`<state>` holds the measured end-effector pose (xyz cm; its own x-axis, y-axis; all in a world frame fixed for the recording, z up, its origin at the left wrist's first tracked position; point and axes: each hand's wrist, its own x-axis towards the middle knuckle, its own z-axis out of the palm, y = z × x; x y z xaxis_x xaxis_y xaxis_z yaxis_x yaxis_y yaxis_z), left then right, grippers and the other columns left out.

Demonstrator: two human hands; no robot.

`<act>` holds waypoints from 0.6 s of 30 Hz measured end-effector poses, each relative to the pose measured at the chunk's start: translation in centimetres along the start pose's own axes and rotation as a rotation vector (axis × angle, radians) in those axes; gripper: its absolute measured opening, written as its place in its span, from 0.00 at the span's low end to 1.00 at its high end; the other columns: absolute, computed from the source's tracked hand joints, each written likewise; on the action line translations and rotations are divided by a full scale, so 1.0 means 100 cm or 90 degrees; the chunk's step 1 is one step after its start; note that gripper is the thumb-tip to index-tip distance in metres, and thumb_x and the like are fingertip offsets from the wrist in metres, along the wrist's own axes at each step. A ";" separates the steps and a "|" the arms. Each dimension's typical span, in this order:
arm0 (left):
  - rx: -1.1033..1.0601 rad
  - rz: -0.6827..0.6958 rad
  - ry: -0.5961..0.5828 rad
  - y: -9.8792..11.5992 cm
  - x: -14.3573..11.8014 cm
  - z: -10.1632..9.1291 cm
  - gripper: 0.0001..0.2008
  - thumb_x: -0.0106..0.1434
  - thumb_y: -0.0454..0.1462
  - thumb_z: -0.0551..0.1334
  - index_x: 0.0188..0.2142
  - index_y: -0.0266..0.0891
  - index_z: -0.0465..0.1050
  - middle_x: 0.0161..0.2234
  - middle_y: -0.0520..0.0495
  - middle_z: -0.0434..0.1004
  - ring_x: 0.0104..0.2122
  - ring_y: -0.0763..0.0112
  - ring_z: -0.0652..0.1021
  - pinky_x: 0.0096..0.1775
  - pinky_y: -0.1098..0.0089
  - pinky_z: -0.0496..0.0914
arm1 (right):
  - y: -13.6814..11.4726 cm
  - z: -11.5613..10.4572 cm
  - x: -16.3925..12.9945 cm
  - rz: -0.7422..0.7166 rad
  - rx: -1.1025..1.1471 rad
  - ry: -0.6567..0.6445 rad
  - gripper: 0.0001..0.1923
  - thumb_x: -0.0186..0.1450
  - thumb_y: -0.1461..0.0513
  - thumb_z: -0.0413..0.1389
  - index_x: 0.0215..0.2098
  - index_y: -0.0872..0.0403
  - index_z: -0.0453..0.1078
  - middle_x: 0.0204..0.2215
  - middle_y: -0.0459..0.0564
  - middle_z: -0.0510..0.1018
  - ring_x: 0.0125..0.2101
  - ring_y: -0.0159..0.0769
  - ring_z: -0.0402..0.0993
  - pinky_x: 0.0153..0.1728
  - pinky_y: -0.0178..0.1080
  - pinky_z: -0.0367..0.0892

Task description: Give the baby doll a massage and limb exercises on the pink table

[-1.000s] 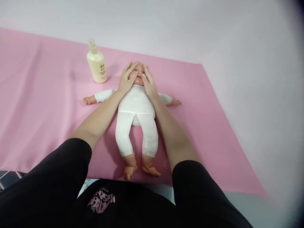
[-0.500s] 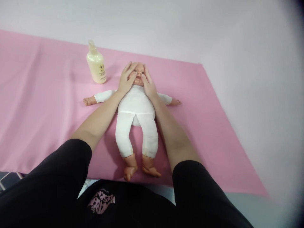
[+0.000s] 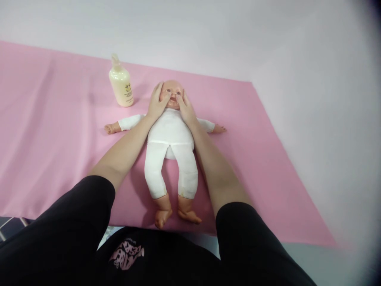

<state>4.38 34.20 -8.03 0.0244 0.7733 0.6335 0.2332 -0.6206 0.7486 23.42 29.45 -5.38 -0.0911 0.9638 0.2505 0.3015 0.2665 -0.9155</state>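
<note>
A cream lotion bottle (image 3: 120, 84) stands upper left of centre, its fill level unreadable. The left hand (image 3: 157, 104) and right hand (image 3: 185, 108), fingers spread flat, cup the doll (image 3: 172, 135) by its cheeks, hiding them.

Both palms lie flat on the doll's (image 3: 170, 135) face, the left hand (image 3: 157, 104) on one cheek, the right hand (image 3: 185, 109) on the other. The doll lies face-up on the pink cloth (image 3: 59, 131), arms spread. A cream bottle (image 3: 120, 84) stands upright just beyond its left-side arm.
</note>
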 end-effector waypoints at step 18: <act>0.014 -0.009 -0.006 0.006 0.000 -0.001 0.47 0.62 0.73 0.62 0.68 0.46 0.71 0.73 0.39 0.68 0.75 0.45 0.65 0.78 0.45 0.54 | -0.012 -0.002 -0.004 0.019 0.033 0.003 0.45 0.76 0.40 0.51 0.82 0.50 0.46 0.80 0.45 0.54 0.82 0.43 0.44 0.81 0.51 0.38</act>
<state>4.42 33.82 -7.61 0.0300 0.7830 0.6212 0.2548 -0.6070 0.7527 23.25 28.79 -4.33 -0.0782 0.9715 0.2239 0.2545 0.2366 -0.9377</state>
